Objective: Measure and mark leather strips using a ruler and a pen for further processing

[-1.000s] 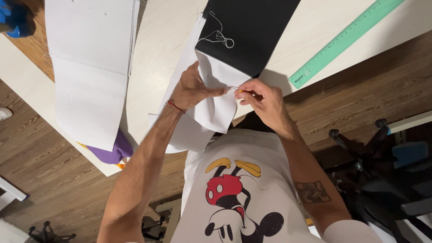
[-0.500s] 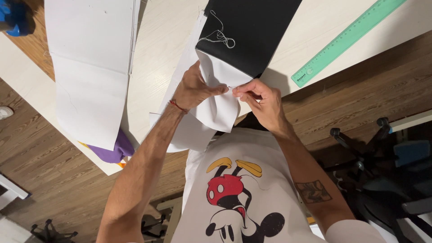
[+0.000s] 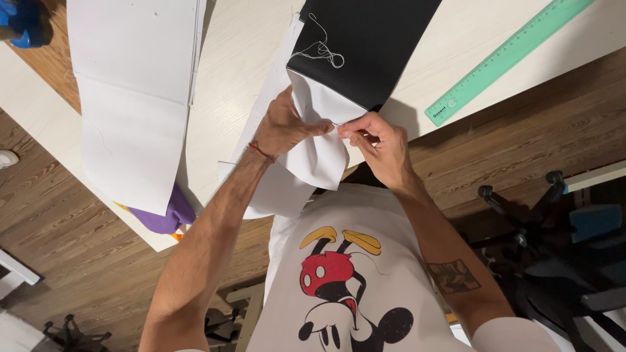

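Observation:
My left hand (image 3: 287, 125) grips a folded stack of white paper sheets (image 3: 321, 153) held up over the table edge. My right hand (image 3: 378, 140) pinches a thin needle (image 3: 334, 125) at the fold of the sheets, its fingertips touching my left thumb. A loose white thread (image 3: 323, 52) trails up from the paper and lies in loops on a black sheet (image 3: 378, 45) on the table just beyond my hands.
A light wooden table (image 3: 241, 58) holds a large open white booklet (image 3: 134, 98) at the left with a purple object (image 3: 163, 216) under its near end. A green ruler (image 3: 508, 55) lies at the right. A blue object (image 3: 23, 23) sits top left. Chair bases (image 3: 541, 215) stand on the wood floor.
My right hand has shifted slightly left along the fold, closing on my left thumb. The paper stack has stayed in place.

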